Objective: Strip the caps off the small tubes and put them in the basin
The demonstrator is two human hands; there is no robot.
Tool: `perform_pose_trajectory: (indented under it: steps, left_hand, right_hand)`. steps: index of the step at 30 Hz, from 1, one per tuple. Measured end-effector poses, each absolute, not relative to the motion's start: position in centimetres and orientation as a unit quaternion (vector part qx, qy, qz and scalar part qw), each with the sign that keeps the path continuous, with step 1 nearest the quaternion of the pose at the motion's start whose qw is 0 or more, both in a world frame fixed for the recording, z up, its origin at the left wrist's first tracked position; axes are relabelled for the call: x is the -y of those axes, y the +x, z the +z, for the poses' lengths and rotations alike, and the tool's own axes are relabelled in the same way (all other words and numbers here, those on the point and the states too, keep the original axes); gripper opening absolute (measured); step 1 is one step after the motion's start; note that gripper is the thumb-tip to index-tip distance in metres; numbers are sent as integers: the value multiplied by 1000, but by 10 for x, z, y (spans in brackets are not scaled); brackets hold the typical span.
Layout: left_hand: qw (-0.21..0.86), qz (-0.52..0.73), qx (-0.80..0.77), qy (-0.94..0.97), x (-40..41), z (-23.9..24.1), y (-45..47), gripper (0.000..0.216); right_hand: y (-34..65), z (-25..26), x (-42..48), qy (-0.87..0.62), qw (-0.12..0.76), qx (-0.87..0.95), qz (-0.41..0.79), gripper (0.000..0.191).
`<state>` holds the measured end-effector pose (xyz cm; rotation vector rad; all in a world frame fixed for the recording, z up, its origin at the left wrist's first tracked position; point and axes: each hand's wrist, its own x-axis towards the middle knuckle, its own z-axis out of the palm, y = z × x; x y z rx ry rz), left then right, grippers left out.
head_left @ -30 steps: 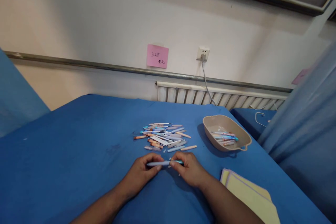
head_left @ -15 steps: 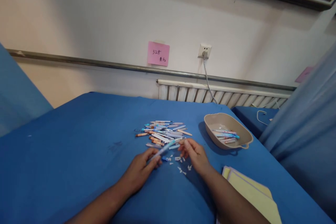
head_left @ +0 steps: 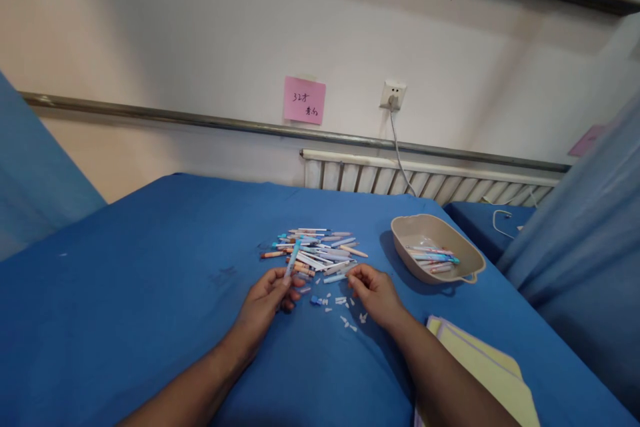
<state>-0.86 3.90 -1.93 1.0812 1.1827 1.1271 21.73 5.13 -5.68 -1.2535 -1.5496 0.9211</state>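
Observation:
A heap of several coloured pens (head_left: pixel 314 253) lies on the blue tablecloth (head_left: pixel 150 280). My left hand (head_left: pixel 267 297) is closed round a light blue pen (head_left: pixel 291 259) that points up and away from me. Just below the heap's right edge, my right hand (head_left: pixel 374 291) pinches something small that I cannot make out. Small white bits and a blue cap (head_left: pixel 336 307) lie scattered on the cloth between the two hands.
A beige tray (head_left: pixel 434 230) with a few pens inside stands to the right of the heap. Yellow paper (head_left: pixel 480 367) lies at the table's near right. A radiator, a wall socket with a cable and a pink note are behind. Blue fabric hangs at right.
One second ago both hands held one pen level between them. The right hand has let go and moved up to the heap; the left hand has swung the pen upright.

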Motion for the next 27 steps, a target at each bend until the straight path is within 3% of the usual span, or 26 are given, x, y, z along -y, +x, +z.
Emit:
perform_pose_trajectory:
  steps: [4,13,19,27]
  left_hand:
    - [569,487,-497,438,-40,-20,-10,33]
    - [598,494,-462,430,-38,-18,-13,16]
    - [605,487,-453,438,-37,-19,-13,15]
    - [590,450,-469,479,-35,-24,-10,23]
  right_hand:
    - [223,-52,-49,-540,395,693,269,15]
    - [252,-44,-56,-613,302,708,178,14]
    - [249,-43,-55,-613,291,708,194,14]
    - [217,-44,-43,-506,248,805,184,11]
